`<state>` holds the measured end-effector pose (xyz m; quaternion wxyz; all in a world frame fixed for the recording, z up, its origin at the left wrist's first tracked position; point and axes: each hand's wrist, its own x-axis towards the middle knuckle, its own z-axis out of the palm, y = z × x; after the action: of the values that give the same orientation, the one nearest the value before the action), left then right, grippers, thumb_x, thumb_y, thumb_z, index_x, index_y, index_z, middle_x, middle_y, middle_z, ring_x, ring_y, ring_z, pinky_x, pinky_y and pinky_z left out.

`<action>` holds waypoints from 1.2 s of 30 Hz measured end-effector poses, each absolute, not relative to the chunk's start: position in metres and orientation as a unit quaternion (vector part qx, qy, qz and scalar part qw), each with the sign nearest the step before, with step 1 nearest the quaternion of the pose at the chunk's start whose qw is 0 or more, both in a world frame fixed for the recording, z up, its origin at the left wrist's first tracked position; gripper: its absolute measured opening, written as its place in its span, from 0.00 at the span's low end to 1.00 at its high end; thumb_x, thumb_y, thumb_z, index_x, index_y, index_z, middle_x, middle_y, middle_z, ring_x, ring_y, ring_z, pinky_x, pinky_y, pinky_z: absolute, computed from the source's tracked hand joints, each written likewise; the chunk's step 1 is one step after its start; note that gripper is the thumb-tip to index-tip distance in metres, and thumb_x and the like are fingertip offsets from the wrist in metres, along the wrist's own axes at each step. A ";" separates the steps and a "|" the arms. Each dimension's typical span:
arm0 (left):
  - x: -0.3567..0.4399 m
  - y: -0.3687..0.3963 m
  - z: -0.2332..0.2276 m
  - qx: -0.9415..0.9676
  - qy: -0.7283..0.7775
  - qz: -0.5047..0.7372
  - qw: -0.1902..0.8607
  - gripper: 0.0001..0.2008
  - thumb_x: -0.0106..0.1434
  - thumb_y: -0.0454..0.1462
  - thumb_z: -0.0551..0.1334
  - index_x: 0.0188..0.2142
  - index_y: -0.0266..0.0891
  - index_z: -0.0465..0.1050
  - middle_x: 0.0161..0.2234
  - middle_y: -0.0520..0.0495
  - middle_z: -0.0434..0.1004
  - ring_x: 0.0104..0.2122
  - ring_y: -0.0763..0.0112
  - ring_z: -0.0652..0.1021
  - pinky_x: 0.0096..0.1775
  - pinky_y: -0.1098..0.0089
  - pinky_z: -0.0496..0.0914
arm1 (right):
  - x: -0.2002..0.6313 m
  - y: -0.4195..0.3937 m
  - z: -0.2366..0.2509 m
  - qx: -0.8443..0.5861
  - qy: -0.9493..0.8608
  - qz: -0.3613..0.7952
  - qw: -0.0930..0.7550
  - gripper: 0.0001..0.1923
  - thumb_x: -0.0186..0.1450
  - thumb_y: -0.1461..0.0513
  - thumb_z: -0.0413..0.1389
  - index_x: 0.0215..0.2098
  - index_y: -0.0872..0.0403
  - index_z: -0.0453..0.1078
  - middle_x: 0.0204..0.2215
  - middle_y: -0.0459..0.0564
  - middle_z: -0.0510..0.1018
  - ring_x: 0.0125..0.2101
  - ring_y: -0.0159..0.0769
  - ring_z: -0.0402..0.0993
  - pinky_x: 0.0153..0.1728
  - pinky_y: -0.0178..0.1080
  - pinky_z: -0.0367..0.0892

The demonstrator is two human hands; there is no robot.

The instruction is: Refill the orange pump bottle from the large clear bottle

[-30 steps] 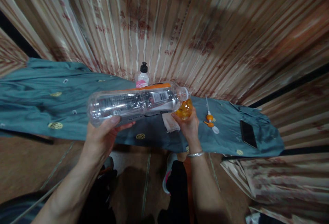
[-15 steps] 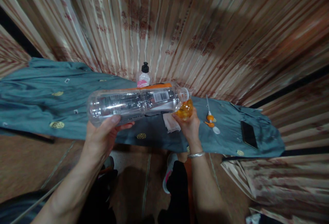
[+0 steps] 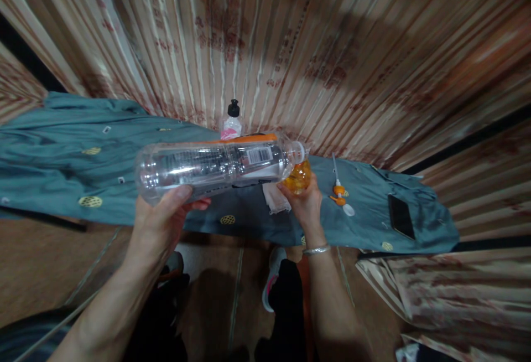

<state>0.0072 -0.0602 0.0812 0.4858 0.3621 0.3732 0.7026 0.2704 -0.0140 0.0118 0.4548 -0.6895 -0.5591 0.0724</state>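
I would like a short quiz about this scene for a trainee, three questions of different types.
1. True or false: the large clear bottle is held upright.
2. What does the right hand hold? A) phone B) small orange bottle C) spoon
3. Fill in: the left hand supports the clear bottle near its ____.

Key: 1 false, it lies almost level; 2 B; 3 base.

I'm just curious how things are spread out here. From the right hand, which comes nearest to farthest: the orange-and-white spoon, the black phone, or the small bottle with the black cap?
Measured from the right hand in the head view:
1. Orange-and-white plastic spoon, just to its right on the teal cloth.
2. Small clear bottle with black cap, behind and to the left, by the wall.
3. Flat black phone, far right on the cloth.
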 end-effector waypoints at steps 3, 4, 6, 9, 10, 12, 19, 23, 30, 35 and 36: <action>0.007 -0.060 0.081 0.365 0.375 0.702 0.484 0.26 0.41 0.44 0.77 0.41 0.41 0.78 0.20 0.52 0.80 0.17 0.71 0.77 0.20 0.76 0.75 | 0.271 -0.014 0.012 -0.689 -0.561 0.071 0.453 0.37 0.51 0.48 0.69 0.53 0.56 0.67 0.45 0.59 0.82 0.44 0.51 0.80 0.45 0.49 0.75; 0.007 -0.060 0.081 0.367 0.373 0.702 0.483 0.24 0.41 0.43 0.77 0.39 0.41 0.78 0.20 0.53 0.80 0.17 0.72 0.77 0.19 0.77 0.74 | 0.271 -0.014 0.013 -0.689 -0.561 0.072 0.452 0.37 0.51 0.48 0.69 0.53 0.56 0.66 0.45 0.59 0.82 0.44 0.52 0.80 0.45 0.49 0.75; 0.007 -0.060 0.081 0.373 0.370 0.702 0.481 0.19 0.43 0.43 0.76 0.34 0.41 0.78 0.20 0.53 0.79 0.17 0.73 0.76 0.18 0.78 0.72 | 0.271 -0.014 0.013 -0.691 -0.561 0.074 0.449 0.38 0.51 0.49 0.69 0.54 0.57 0.66 0.45 0.59 0.81 0.44 0.52 0.80 0.45 0.49 0.75; 0.007 -0.060 0.081 0.385 0.370 0.701 0.474 0.13 0.44 0.42 0.75 0.27 0.41 0.76 0.19 0.52 0.78 0.17 0.74 0.76 0.18 0.78 0.71 | 0.272 -0.014 0.012 -0.689 -0.565 0.076 0.447 0.38 0.51 0.48 0.68 0.54 0.57 0.66 0.46 0.59 0.81 0.44 0.51 0.80 0.45 0.49 0.74; 0.007 -0.060 0.082 0.388 0.370 0.701 0.471 0.13 0.44 0.42 0.75 0.26 0.41 0.75 0.19 0.52 0.77 0.17 0.74 0.75 0.18 0.78 0.71 | 0.272 -0.014 0.012 -0.687 -0.567 0.076 0.448 0.38 0.51 0.48 0.68 0.54 0.56 0.66 0.46 0.59 0.81 0.44 0.50 0.80 0.45 0.48 0.74; 0.007 -0.061 0.083 0.389 0.371 0.701 0.468 0.13 0.44 0.41 0.75 0.25 0.41 0.75 0.18 0.53 0.77 0.17 0.74 0.75 0.17 0.78 0.70 | 0.272 -0.014 0.011 -0.683 -0.570 0.073 0.451 0.38 0.51 0.47 0.68 0.53 0.56 0.66 0.46 0.59 0.82 0.44 0.49 0.80 0.45 0.47 0.74; 0.007 -0.062 0.085 0.383 0.374 0.703 0.469 0.12 0.44 0.40 0.74 0.27 0.41 0.75 0.19 0.53 0.77 0.17 0.74 0.75 0.18 0.78 0.70 | 0.273 -0.014 0.011 -0.688 -0.566 0.066 0.449 0.39 0.51 0.46 0.68 0.54 0.56 0.66 0.46 0.60 0.82 0.44 0.50 0.80 0.44 0.47 0.74; 0.006 -0.061 0.083 0.386 0.370 0.702 0.469 0.12 0.44 0.40 0.74 0.27 0.40 0.76 0.19 0.52 0.77 0.17 0.74 0.75 0.17 0.78 0.70 | 0.273 -0.014 0.011 -0.691 -0.564 0.073 0.445 0.40 0.50 0.47 0.69 0.54 0.57 0.66 0.46 0.60 0.82 0.44 0.50 0.80 0.44 0.47 0.73; 0.006 -0.062 0.082 0.387 0.370 0.704 0.468 0.12 0.45 0.41 0.74 0.27 0.40 0.76 0.19 0.52 0.77 0.17 0.74 0.76 0.18 0.78 0.71 | 0.271 -0.014 0.012 -0.687 -0.562 0.069 0.455 0.39 0.50 0.47 0.69 0.54 0.56 0.66 0.45 0.59 0.82 0.44 0.49 0.80 0.44 0.47 0.73; 0.008 -0.061 0.085 0.390 0.370 0.704 0.464 0.11 0.44 0.40 0.74 0.25 0.41 0.77 0.18 0.53 0.77 0.16 0.74 0.75 0.17 0.78 0.70 | 0.270 -0.015 0.014 -0.696 -0.556 0.077 0.448 0.39 0.50 0.49 0.70 0.54 0.56 0.67 0.44 0.58 0.82 0.43 0.49 0.80 0.43 0.46 0.74; 0.009 -0.061 0.085 0.390 0.371 0.703 0.465 0.10 0.44 0.39 0.74 0.25 0.41 0.77 0.18 0.52 0.77 0.16 0.74 0.75 0.17 0.78 0.70 | 0.270 -0.015 0.014 -0.696 -0.557 0.078 0.446 0.39 0.50 0.49 0.70 0.55 0.56 0.66 0.45 0.58 0.82 0.43 0.49 0.80 0.43 0.46 0.74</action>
<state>0.0085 -0.0608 0.0850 0.4646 0.3902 0.3705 0.7033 0.2701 -0.0152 0.0144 0.4464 -0.6959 -0.5571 0.0775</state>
